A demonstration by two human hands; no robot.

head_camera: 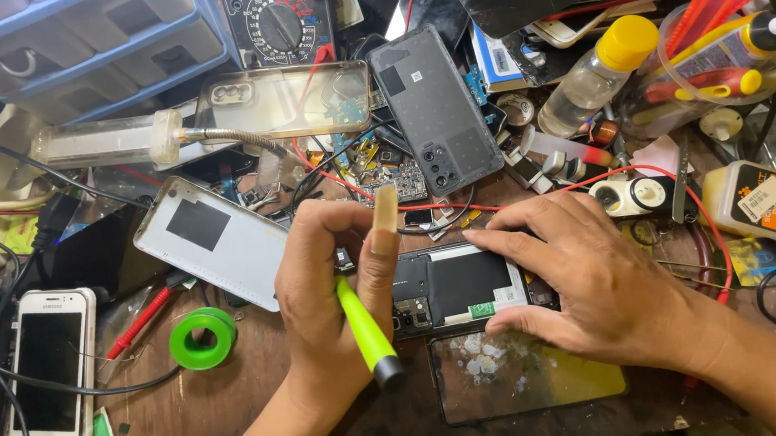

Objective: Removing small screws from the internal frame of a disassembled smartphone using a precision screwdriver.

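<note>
Working on an opened phone (455,288) at centre, back already off, board and battery bare. Left hand (334,295) clamps a green screwdriver (369,333); right hand (583,277) lies flat, pinning the phone. Cover (435,105) lies far, reassembly not begun.

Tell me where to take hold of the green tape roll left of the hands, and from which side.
Take the green tape roll by its outer rim, coming straight down from above. It lies flat on the wooden table with its hole facing up, so opposite sides of the ring are open; one finger in the hole would probably also work. Come from the lower right, away from the red probe and black cable.
</note>
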